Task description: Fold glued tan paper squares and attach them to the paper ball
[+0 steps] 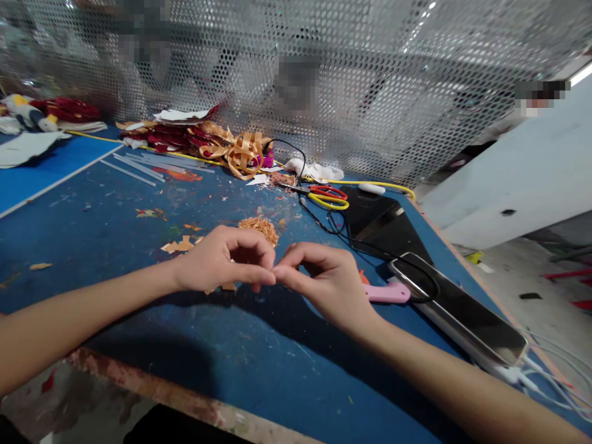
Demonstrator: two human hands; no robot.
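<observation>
My left hand (226,259) and my right hand (324,277) meet fingertip to fingertip above the blue tabletop (287,376). Both are pinched, thumb against forefinger; whatever lies between the tips is hidden or too small to make out. Just behind them is a small heap of thin golden shreds (261,229). Flat golden scraps (181,245) lie beyond my left wrist, and a few more show under that hand. A pink handle (389,293) sticks out from behind my right hand, its other end covered.
Scissors with red and yellow handles (329,197) lie at the back beside a dark flat panel (382,219). A phone-like black slab (457,308) with white cables sits at right. Golden ribbon (243,151), dark red pieces (171,137) and translucent sticks (139,166) line the perforated metal screen (361,105).
</observation>
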